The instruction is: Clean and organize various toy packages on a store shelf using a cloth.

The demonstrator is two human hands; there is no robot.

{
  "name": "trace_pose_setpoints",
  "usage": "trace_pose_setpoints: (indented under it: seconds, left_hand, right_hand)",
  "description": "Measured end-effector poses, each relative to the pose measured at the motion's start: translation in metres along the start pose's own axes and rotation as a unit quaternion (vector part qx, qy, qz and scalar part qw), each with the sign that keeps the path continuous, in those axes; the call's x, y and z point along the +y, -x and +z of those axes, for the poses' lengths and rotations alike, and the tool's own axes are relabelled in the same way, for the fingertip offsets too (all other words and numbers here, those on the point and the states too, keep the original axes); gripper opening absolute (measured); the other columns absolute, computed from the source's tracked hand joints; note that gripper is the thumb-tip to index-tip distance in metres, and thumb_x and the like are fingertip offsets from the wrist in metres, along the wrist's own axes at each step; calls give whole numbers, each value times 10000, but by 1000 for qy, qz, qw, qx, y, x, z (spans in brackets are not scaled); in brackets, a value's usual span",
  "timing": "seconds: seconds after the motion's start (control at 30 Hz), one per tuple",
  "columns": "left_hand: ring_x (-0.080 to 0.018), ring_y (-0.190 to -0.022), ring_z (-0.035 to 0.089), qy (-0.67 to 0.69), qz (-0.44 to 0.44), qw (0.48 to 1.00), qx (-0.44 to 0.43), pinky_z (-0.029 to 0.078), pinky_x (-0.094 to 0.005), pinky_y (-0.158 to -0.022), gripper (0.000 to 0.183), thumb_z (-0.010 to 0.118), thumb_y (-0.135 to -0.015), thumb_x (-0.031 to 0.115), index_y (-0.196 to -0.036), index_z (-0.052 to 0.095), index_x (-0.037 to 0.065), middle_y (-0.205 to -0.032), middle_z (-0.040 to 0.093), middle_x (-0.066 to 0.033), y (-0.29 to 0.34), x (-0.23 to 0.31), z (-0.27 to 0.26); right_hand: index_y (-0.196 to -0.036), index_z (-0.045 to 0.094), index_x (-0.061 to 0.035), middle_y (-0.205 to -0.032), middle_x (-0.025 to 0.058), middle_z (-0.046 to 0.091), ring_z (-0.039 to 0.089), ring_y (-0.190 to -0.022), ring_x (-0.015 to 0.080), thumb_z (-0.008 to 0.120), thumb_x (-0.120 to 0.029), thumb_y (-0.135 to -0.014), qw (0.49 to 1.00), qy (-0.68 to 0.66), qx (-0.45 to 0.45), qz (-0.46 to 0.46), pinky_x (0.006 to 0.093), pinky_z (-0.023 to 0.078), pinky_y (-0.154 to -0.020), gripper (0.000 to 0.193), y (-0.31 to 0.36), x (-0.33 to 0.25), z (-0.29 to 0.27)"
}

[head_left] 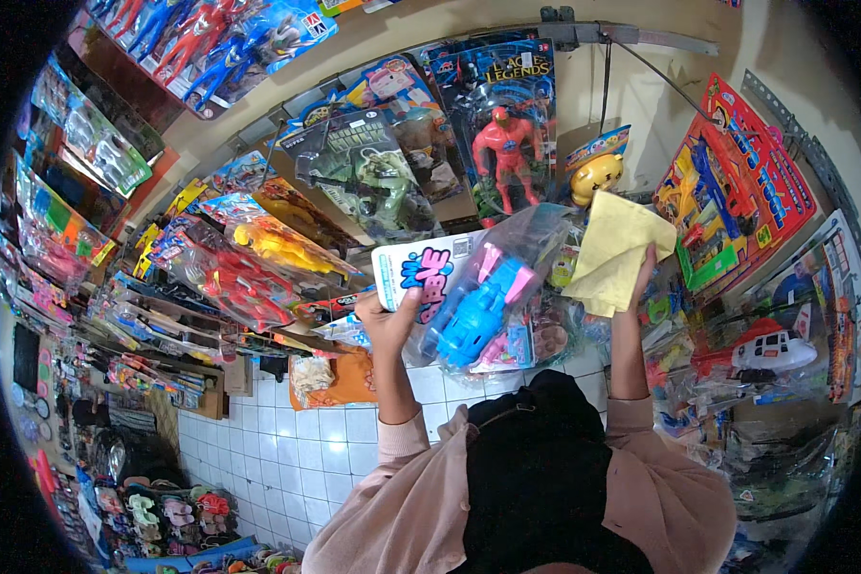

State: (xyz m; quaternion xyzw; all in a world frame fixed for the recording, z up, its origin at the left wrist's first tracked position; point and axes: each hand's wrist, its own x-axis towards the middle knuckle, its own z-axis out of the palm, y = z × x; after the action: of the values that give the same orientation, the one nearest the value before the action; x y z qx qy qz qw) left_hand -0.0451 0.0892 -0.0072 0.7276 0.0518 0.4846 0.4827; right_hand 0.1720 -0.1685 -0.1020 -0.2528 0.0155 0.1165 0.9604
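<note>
My left hand [389,320] grips the white header card [392,271] of a bagged toy, thumb on the card's front. Below the card, a clear plastic bag holds a blue plastic toy [474,320] with pink parts; it hangs tilted in front of my chest. To the right, my right hand [643,279] is closed on a folded yellow cloth [624,251], which spreads up and left from the fingers, partly hiding them. The cloth is just right of the bag's upper edge. Behind it hangs a yellow round toy [598,177].
Packaged action figures [510,158] hang from a rail [631,38] ahead. A red-carded toy tool set [741,191] and a bagged white-and-red helicopter [773,349] are at right. Racks of toys line the left. An orange bag [340,383] lies on the white tiled floor [277,459]; footwear [177,512] stands lower left.
</note>
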Motion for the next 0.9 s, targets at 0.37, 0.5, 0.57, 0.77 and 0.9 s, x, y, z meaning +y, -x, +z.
trace_pose_setpoints:
  seconds: [0.37,0.5,0.57,0.77,0.9]
  left_hand:
    - [-41,-571,487,170,-129,974,82,391,-207,-538,188,682,-749,189,-711,630,13,-694,595,12,4,-33,12]
    - [-42,-586,497,186,-179,964,64,402,-209,-541,180,652,-787,186,-774,633,7,-716,600,4,-2,-38,12]
    - [-41,-596,501,182,-197,961,67,404,-206,-545,173,637,-803,180,-792,633,8,-725,603,1,-3,-43,16]
    - [-52,-608,514,54,-204,976,50,410,-195,-572,158,630,-808,146,-822,625,-12,-733,616,-8,-17,-42,34]
    - [-198,-954,510,-126,-61,988,70,411,-307,-801,414,652,-774,144,-1121,495,-21,-1081,511,-151,-24,-17,54]
  right_hand:
    - [-1262,378,-61,-1206,57,465,457,-1081,179,560,-396,-816,965,245,29,94,310,360,-914,587,18,17,-2]
    - [-1256,381,-48,-1181,47,480,454,-1084,164,684,-248,-738,942,282,-182,14,308,358,-920,632,5,12,-20]
    - [-1254,380,-39,-1158,44,493,460,-1072,148,729,-90,-663,936,309,-167,0,297,373,-904,689,11,8,9]
    - [-1237,394,-31,-1145,67,501,495,-1032,170,685,-26,-665,968,211,-131,-34,279,399,-867,642,29,-14,44]
    - [-1231,394,-24,-1143,77,502,493,-1036,180,688,-28,-658,964,216,-138,-72,291,387,-884,644,30,-27,51]
